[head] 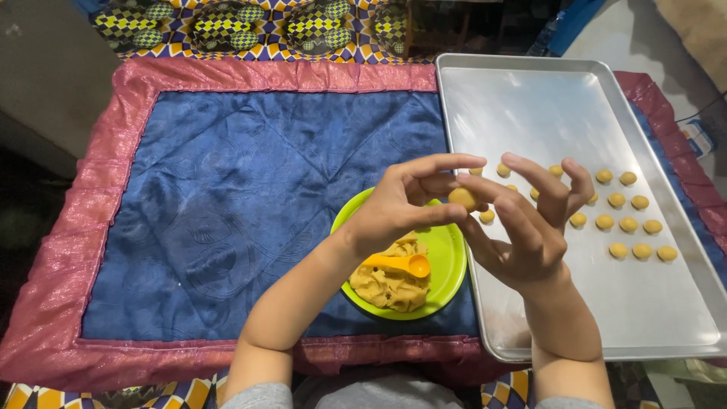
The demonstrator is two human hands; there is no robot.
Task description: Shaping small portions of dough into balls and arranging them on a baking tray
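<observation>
**Dough ball pinched between two hands**

Head view: the left hand (394, 208) and right hand (530, 227) meet above the plate's edge, fingertips closed on one small dough ball (462, 198). The green plate (448, 261) holds a dough heap (390, 284) and an orange spoon (401, 263). The metal tray (530, 106) carries about eighteen dough balls (628, 225), some perhaps hidden behind fingers.

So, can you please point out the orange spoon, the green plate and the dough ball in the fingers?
orange spoon (413, 265): head view, on its bowl.
green plate (452, 261): head view, on bare right side.
dough ball (462, 198): head view, on its middle, between the fingertips.
</observation>
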